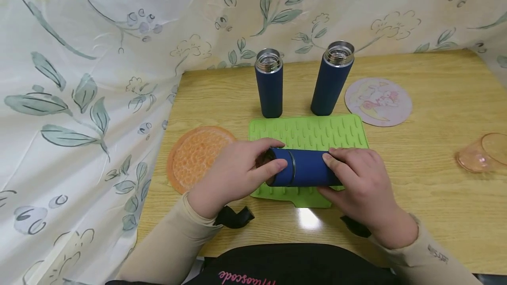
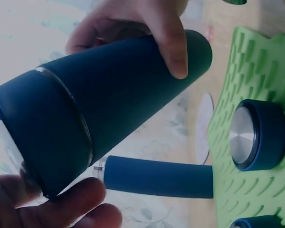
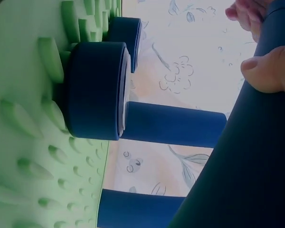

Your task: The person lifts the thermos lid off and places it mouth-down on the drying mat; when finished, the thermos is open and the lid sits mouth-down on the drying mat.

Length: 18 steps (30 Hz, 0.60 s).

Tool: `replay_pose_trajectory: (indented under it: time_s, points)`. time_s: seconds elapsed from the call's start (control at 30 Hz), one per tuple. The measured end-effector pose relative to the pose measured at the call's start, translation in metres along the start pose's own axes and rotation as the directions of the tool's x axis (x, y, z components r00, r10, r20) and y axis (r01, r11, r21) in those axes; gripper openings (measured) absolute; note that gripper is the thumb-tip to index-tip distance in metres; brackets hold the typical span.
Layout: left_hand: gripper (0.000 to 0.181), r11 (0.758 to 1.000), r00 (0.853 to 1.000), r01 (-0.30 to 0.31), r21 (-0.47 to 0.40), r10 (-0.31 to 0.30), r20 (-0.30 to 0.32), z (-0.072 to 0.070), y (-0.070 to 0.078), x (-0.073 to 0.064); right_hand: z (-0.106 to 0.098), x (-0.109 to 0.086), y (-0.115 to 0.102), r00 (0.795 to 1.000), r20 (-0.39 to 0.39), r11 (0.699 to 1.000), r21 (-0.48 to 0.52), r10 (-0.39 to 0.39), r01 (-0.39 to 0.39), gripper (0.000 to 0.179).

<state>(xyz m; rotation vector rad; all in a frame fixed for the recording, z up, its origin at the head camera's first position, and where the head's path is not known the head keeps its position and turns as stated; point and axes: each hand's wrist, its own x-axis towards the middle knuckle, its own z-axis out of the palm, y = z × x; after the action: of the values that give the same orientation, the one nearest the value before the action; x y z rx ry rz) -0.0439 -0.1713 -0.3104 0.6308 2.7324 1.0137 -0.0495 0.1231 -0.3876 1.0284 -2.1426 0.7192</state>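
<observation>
A dark blue thermos flask (image 1: 310, 168) lies sideways in both hands above a green studded mat (image 1: 309, 133). My left hand (image 1: 233, 168) holds its lid end, thumb and fingers on either side of the blue lid (image 2: 42, 128). The right hand (image 1: 364, 184) grips the body near the base. A thin silver ring shows between lid and body. On the mat sit two blue lids, the nearer lid (image 2: 261, 135) and another lid (image 2: 256, 222), both hidden in the head view. Two more thermoses, a left one (image 1: 270, 91) and a right one (image 1: 332, 87), stand upright with bare silver mouths.
An orange round mat (image 1: 186, 162) lies to the left, partly under the left arm. Behind the green mat's right corner is a pink round mat (image 1: 378, 100). A clear pinkish glass (image 1: 475, 155) lies at the far right. Floral cloth (image 1: 119, 100) hangs along the table's left and back.
</observation>
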Motion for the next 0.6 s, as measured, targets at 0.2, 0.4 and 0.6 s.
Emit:
replay_pose_trajectory:
  time_s: [0.2,0.4,0.6]
  points:
    - [0.076,0.967,0.965,-0.253,0.015,0.253,-0.071,0.0005,-0.0076,-0.0042,-0.0021,-0.0027,0.0045,0.998,0.006,0.998,-0.002,0.062,-0.062,0.055]
    - [0.07,0.897,0.899,-0.428,0.111,0.436,-0.05,0.0035,-0.0079,-0.0061,-0.0044,-0.0061,0.006,0.992,0.02,0.993,0.013,0.121,-0.122,0.076]
    - [0.064,0.917,0.91,-0.396,0.05,0.399,-0.115,0.0057,-0.0094,-0.005,-0.0019,-0.0049,0.0058,0.997,0.013,0.997,0.016,0.074,-0.074,0.049]
